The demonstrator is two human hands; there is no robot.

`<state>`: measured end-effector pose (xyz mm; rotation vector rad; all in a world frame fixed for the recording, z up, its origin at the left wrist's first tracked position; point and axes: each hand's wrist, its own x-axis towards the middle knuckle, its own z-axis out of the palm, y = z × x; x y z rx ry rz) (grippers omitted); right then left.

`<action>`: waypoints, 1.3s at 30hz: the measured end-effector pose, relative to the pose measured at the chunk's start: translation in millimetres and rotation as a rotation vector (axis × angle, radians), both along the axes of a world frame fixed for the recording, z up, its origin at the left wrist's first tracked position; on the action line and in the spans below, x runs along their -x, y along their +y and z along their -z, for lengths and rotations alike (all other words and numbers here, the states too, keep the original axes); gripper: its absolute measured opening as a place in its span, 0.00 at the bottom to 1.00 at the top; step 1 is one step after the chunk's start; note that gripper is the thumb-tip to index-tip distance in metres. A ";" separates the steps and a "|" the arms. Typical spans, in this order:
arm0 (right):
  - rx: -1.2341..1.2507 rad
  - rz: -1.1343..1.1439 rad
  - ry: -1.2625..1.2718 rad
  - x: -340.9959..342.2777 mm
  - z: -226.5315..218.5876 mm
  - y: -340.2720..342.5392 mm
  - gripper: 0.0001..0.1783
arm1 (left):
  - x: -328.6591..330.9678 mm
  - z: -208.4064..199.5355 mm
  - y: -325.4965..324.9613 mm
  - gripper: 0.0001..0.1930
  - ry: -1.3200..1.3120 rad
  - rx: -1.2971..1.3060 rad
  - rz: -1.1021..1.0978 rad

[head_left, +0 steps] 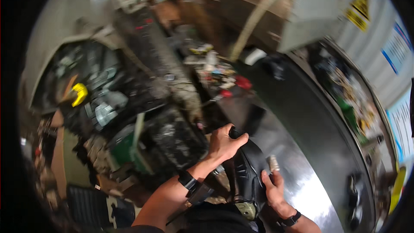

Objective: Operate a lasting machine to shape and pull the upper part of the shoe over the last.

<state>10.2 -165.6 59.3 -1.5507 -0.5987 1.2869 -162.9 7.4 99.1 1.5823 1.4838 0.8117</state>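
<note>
A black, glossy bag-like object (248, 159) with a rounded top and creased side stands upright in front of me; its exact kind does not show. My left hand (224, 144) wraps around the narrow dark top end of it, thumb pointing right. Along its right side is my right hand (274, 192), with the thumb against or very close to the black surface. A small whitish piece (273, 163) shows at the right hand's fingertips, seemingly pinched there. Motion blur hides the finer details.
A bare metal sheet (297, 164) borders a dark conveyor belt (319, 125) on the right. Mixed scraps with red pieces (243, 82) lie ahead. At left stand a dark crate (172, 136) and a black-lined container holding a yellow object (79, 94). A dark item (355, 196) rests on the belt.
</note>
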 end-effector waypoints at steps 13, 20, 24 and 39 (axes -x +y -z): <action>-0.235 -0.448 0.361 363.8 -54.4 106.6 0.09 | 418.6 -75.4 -55.5 0.22 -1.115 -0.101 -0.617; -0.145 -0.499 0.631 462.2 -74.8 140.3 0.08 | 450.3 -45.2 -98.8 0.26 -1.395 0.085 -0.582; -0.045 -0.466 0.537 487.6 -73.8 158.5 0.09 | 461.4 -29.3 -85.2 0.23 -1.387 0.203 -0.718; -0.010 -0.322 0.622 521.8 -23.3 200.2 0.08 | 480.4 15.6 -36.2 0.20 -1.557 0.165 -0.904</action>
